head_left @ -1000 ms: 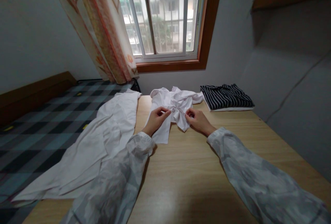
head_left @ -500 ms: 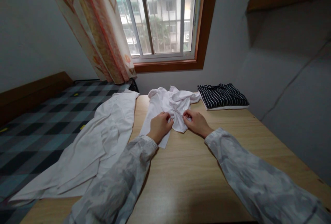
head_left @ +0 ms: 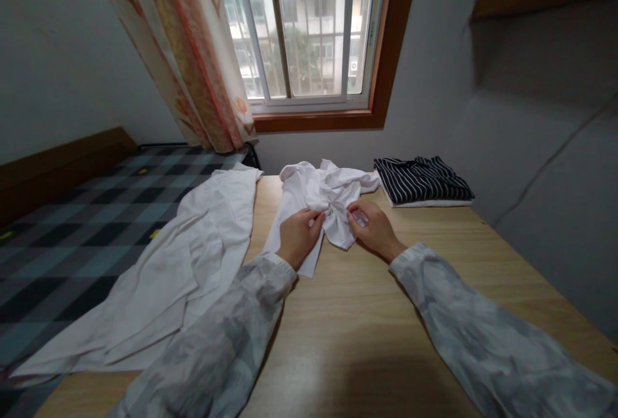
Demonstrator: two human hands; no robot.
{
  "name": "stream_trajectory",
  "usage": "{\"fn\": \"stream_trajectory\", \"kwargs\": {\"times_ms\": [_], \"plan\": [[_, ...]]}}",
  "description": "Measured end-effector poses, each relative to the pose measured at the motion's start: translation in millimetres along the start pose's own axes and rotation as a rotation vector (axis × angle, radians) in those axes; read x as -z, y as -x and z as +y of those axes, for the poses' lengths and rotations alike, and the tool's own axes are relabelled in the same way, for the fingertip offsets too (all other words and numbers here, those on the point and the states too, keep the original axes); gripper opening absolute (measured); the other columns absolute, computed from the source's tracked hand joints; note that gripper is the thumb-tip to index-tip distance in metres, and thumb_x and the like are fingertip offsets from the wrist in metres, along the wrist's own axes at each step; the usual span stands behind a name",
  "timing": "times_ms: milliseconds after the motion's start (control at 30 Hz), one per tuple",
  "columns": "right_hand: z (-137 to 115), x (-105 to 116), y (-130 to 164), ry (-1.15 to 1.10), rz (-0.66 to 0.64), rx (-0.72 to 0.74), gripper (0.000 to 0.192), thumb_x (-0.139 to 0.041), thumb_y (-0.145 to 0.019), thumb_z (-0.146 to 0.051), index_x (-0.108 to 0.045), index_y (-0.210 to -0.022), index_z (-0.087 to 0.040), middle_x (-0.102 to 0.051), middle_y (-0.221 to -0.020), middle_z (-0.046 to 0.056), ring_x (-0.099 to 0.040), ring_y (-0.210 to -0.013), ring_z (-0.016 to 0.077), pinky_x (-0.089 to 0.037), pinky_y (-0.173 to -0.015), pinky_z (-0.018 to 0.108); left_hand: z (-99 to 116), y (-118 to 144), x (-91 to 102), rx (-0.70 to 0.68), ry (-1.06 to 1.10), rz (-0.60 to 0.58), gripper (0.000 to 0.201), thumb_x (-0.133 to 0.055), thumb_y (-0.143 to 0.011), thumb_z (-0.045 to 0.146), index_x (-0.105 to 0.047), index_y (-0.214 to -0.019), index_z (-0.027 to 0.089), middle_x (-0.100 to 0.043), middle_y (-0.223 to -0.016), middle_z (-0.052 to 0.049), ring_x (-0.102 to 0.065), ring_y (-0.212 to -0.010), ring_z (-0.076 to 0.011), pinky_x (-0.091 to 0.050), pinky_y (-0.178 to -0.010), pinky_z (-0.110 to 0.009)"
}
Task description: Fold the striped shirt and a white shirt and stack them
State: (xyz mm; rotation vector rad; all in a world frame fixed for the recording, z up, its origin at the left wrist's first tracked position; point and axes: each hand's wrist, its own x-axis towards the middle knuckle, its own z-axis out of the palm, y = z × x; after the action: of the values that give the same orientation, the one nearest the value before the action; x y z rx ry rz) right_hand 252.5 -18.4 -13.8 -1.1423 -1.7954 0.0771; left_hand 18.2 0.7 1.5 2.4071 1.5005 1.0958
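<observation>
A crumpled white garment (head_left: 322,194) lies on the wooden table (head_left: 357,315) near its far edge. My left hand (head_left: 298,236) pinches a fold of it on the left side. My right hand (head_left: 373,229) pinches the fabric on the right side, fingers curled into the cloth. Both hands rest low on the table, about a hand's width apart, with a bunched flap of the white garment hanging between them. Both of my sleeves are pale grey and patterned.
A larger white cloth (head_left: 183,270) drapes from the table's left edge onto a checked bed (head_left: 72,237). A folded black-and-white striped garment (head_left: 421,180) sits at the far right. Behind are a window (head_left: 309,25), a floral curtain (head_left: 193,51) and grey walls.
My hands have drawn slightly closer together on the white garment, bunching the fabric between them. The view has shifted a little.
</observation>
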Motion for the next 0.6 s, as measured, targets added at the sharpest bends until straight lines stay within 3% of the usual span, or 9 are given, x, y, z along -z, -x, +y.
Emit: {"fn": "stream_trajectory", "kwargs": {"times_ms": [100,333,600], "plan": [[0.7,-0.8,2.1,-0.007,0.001,-0.017,0.009,-0.064,-0.098,-0.024,-0.07,-0.104,-0.025,-0.078,-0.107,0.01,-0.071,-0.103,0.0295,-0.053,-0.094,0.04,1.2,-0.2,1.0,-0.001,0.007,0.035,0.028,-0.065,-0.107,0.043,-0.088,-0.106,0.026,-0.082,-0.098,-0.006,-0.069,-0.076,-0.0198,-0.038,-0.068,-0.033],[-1.8,0.6,4.8,0.019,-0.069,-0.116,0.014,-0.054,-0.106,-0.033,-0.066,-0.106,-0.025,-0.078,-0.095,0.007,-0.072,-0.084,0.0255,-0.048,-0.075,0.032,2.4,-0.7,1.9,-0.007,0.082,0.117,0.028,-0.064,-0.108,0.042,-0.084,-0.107,0.023,-0.083,-0.102,-0.006,-0.068,-0.073,-0.018,-0.043,-0.071,-0.032],[-1.6,2.1,3.8,0.092,-0.135,-0.198,0.021,-0.048,-0.107,-0.038,-0.063,-0.112,-0.023,-0.077,-0.086,0.006,-0.067,-0.068,0.0237,-0.037,-0.064,0.03,2.2,-0.9,2.7,0.006,0.068,0.112,0.028,-0.064,-0.108,0.041,-0.086,-0.109,0.024,-0.084,-0.104,-0.007,-0.069,-0.074,-0.0191,-0.044,-0.072,-0.032]]}}
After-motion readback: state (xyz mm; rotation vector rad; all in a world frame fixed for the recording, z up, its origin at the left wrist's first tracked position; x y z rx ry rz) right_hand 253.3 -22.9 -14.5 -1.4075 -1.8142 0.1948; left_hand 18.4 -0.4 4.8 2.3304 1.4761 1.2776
